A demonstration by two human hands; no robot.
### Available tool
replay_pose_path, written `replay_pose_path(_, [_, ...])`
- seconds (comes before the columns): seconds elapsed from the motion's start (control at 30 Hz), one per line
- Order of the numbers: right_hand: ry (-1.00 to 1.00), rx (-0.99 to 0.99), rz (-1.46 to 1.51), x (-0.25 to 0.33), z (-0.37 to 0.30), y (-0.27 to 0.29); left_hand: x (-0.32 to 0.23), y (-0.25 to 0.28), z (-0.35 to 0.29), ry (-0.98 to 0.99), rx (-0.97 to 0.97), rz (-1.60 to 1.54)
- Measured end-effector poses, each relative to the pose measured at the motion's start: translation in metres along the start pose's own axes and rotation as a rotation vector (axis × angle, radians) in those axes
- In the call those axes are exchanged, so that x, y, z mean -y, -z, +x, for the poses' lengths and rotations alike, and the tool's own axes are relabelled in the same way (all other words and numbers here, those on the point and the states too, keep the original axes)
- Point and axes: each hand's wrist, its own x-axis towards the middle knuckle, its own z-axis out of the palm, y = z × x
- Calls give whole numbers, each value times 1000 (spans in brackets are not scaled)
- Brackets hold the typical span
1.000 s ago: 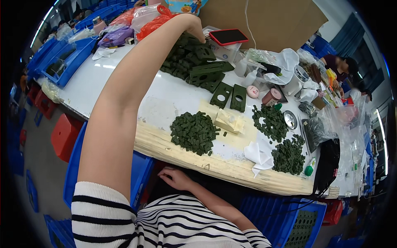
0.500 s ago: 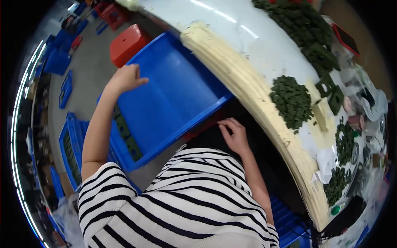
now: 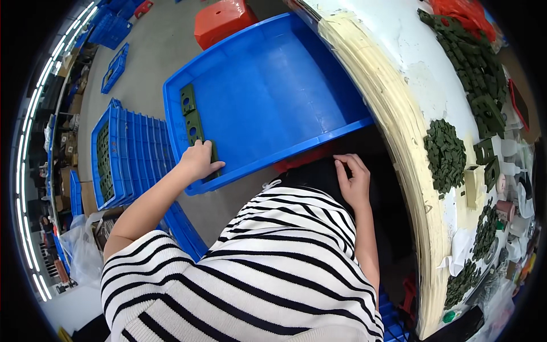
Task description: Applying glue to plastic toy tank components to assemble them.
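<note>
Along the left edge of a blue plastic tray [image 3: 273, 85] lies a row of flat dark green plates [image 3: 194, 126] with round holes. My left hand [image 3: 199, 161] is at the tray's near left corner, its fingers curled over the nearest green plate [image 3: 214, 151]. That plate is mostly hidden under the hand, with the thumb lying on its inner side. Above my lap, close to the table edge, hovers my right hand [image 3: 354, 179]. It holds nothing; its fingers are loosely bent and the thumb stands apart from them.
To the right runs a white table [image 3: 393, 43] with a layered cream edge, bearing a heap of small green pieces [image 3: 444, 155] and larger green parts [image 3: 476, 68]. A red stool [image 3: 225, 21] stands beyond the tray. Stacked blue crates [image 3: 134, 151] are at left.
My left hand has come down from above the tray onto the green plates at its left edge. The view has shifted, showing more of that row. My right hand stays near my lap.
</note>
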Motion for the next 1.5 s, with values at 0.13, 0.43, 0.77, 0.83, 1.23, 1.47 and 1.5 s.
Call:
replay_pose_path(0.13, [13, -21, -12, -1, -2, 1, -15, 2, -4, -87, -185, -248])
replay_pose_path(0.43, [31, -32, -14, 1, -3, 1, 28, 17, 59, 316, -296, -51])
replay_pose_path(0.77, [13, -40, -29, 1, -6, 1, 3, 22, 48, 155, -456, -307])
replay_pose_path(0.83, [21, -45, -35, 0, -5, 2, 6, 41, 60, 178, -546, -360])
replay_pose_path(1.23, [-50, -50, 15, -6, -8, 9, 68, 49, 159, 555, -406, -265])
replay_pose_path(1.47, [-10, -23, -30, -3, -11, 8, 57, 75, 137, 178, -648, -423])
replay_pose_path(1.5, [-8, -20, -28, -2, -11, 8, 44, 90, 127, 58, -716, -452])
